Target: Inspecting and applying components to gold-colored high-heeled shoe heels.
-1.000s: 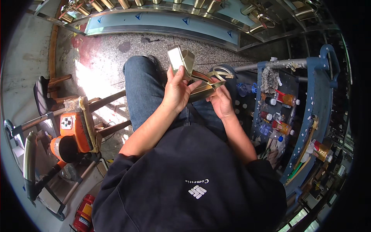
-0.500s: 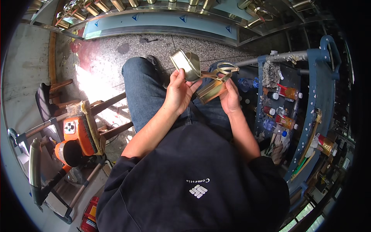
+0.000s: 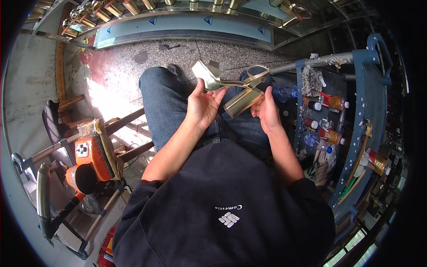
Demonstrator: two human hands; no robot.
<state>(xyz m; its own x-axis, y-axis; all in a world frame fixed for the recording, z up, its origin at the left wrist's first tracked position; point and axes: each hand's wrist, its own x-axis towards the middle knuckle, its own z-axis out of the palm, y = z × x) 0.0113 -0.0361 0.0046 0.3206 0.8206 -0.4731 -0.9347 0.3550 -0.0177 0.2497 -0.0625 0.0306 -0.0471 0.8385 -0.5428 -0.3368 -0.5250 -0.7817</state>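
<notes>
A gold high-heeled sandal (image 3: 243,101) is held just before 1 o'clock; the left hand (image 3: 202,104), near 11, pinches its toe end, the right hand (image 3: 267,115), at 2, grips its thick heel; bottles (image 3: 331,103) lie at 3, an orange machine (image 3: 88,153) sits at 9 o'clock

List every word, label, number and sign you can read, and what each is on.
Black shirt: a short white word, upside down here, legible but not copied.
Same shirt: white emblem of slanted blocks, no lettering.
Pale blue panel: blue triangular marks, no readable words.
Bottles: labels too small to read.
Red cylinder: label too small, partly hidden.
Gold sandal in the hands: no lettering visible.
</notes>
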